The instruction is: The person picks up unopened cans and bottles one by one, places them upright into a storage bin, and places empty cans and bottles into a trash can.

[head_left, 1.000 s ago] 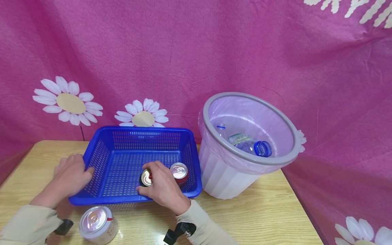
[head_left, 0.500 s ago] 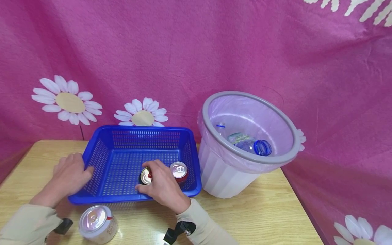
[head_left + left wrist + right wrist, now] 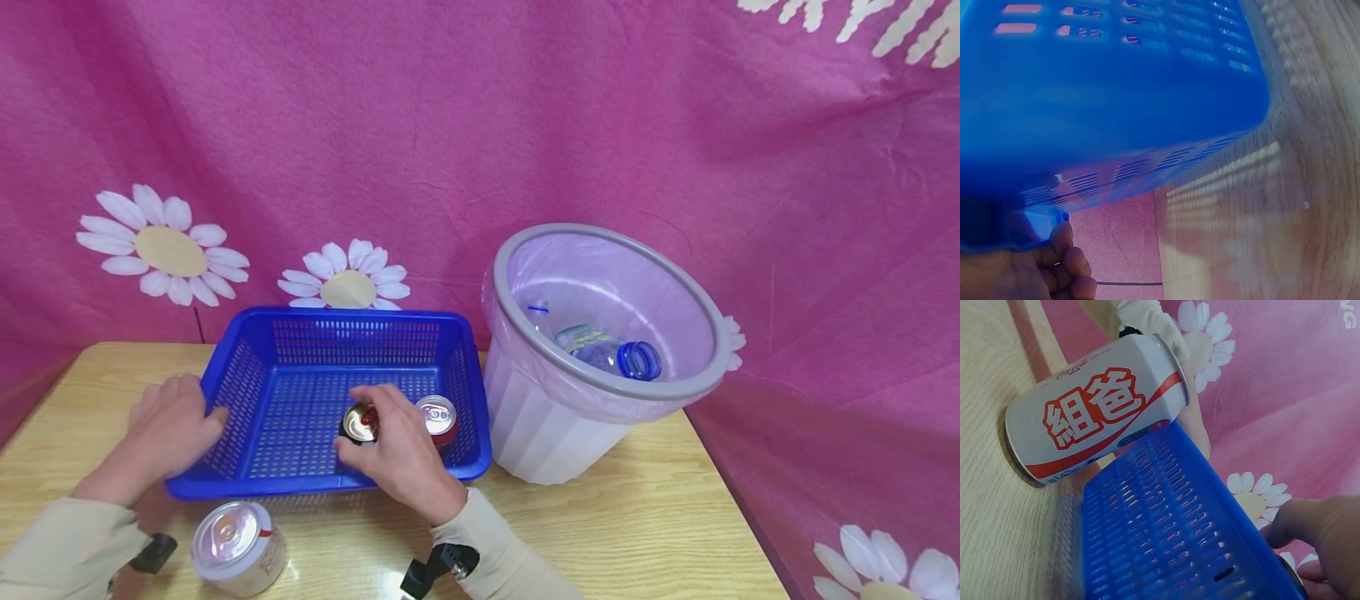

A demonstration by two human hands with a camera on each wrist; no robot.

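Observation:
My left hand [image 3: 168,429] grips the left rim of the blue plastic basket [image 3: 341,315]; in the left wrist view its fingers [image 3: 1075,259] curl at the rim. Inside the basket, at the front, my right hand [image 3: 401,446] holds a dark drink can [image 3: 361,423] with a gold-coloured lid, thumb on one side and fingers on the other. The can's body is mostly hidden. A red can [image 3: 438,421] with a silver lid stands upright just right of that hand. A white can with red markings [image 3: 1094,409] stands on the table before the basket.
A white bin [image 3: 536,433] with a grey rim and a pale purple liner stands right of the basket. In it lie clear plastic bottles [image 3: 600,350], one with a blue neck. A pink flowered cloth [image 3: 450,150] hangs behind the wooden table [image 3: 637,517].
My right hand and the dark can have shifted slightly up and away from the basket's front wall. The left hand holds its place on the rim.

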